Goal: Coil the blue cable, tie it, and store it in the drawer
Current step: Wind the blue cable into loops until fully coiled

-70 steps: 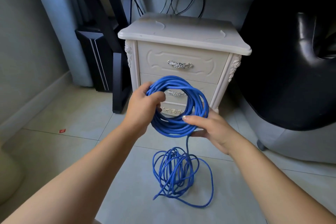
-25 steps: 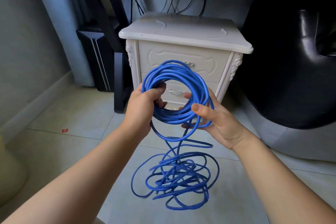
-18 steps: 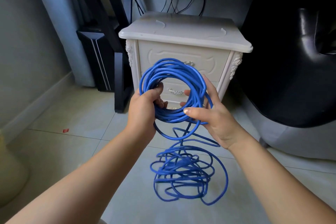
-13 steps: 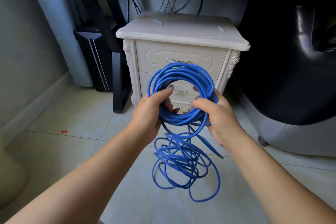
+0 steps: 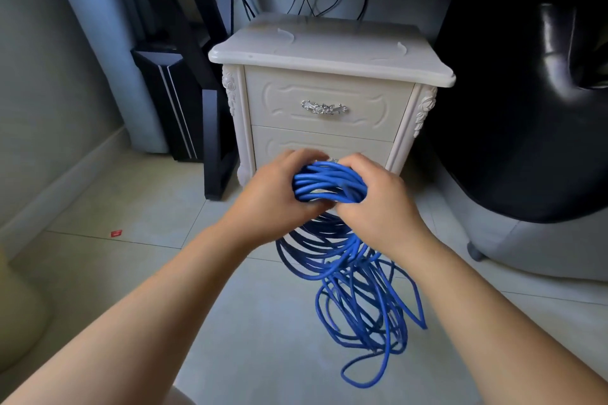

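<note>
The blue cable (image 5: pixel 329 186) is bunched into a coil held low in front of the white nightstand (image 5: pixel 329 52). My left hand (image 5: pixel 279 194) grips the coil's left side and my right hand (image 5: pixel 378 200) grips its right side, fingers curled round the strands. The coil now lies nearly flat between my hands. Below them many loose blue loops (image 5: pixel 362 306) hang and trail onto the tiled floor. The top drawer (image 5: pixel 289 99) with its silver handle (image 5: pixel 324 107) is closed; the lower drawer is partly hidden behind my hands.
A black chair (image 5: pixel 526 108) crowds the right side. A dark computer tower (image 5: pixel 164 102) and a black desk leg (image 5: pixel 214 141) stand left of the nightstand. Black wires hang behind it. A small red scrap (image 5: pixel 116 233) lies on the floor tiles.
The coil has tipped from upright to nearly flat and dropped lower. Both hands have closed in round it. The loose loops below have shifted right.
</note>
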Action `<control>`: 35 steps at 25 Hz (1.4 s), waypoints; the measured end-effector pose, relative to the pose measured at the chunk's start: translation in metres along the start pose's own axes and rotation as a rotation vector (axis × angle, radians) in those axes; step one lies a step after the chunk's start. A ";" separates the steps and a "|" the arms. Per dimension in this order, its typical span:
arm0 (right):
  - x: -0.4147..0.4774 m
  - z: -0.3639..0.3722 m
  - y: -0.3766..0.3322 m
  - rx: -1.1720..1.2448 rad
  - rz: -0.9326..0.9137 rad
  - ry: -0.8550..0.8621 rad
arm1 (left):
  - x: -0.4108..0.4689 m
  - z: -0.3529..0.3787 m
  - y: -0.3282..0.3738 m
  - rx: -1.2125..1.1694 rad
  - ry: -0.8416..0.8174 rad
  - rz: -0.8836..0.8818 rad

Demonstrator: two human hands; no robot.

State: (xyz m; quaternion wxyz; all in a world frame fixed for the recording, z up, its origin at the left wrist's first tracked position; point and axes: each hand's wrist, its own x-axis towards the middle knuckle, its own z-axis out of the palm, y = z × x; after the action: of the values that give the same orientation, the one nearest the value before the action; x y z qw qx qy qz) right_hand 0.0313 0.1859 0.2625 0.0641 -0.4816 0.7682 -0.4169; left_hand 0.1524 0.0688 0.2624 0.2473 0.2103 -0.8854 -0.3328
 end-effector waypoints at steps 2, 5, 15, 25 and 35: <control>-0.001 -0.002 -0.003 0.023 -0.017 0.013 | 0.002 0.001 0.001 -0.046 0.058 -0.063; 0.000 -0.009 -0.003 0.282 0.089 -0.044 | 0.005 0.006 0.002 -0.153 0.113 -0.132; -0.004 -0.002 0.002 0.985 0.301 -0.248 | 0.017 -0.004 0.006 -0.970 0.371 -0.498; -0.002 0.015 -0.009 1.043 0.491 0.005 | 0.007 0.012 0.018 -0.707 0.398 -0.500; 0.003 0.004 0.003 0.411 0.315 0.079 | 0.006 -0.009 0.001 -0.399 -0.052 -0.145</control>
State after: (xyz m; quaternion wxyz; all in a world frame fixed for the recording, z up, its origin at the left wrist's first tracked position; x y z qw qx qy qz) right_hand 0.0294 0.1814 0.2588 0.1946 -0.3164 0.7346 -0.5678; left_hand 0.1526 0.0618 0.2707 0.2364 0.2115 -0.7907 -0.5236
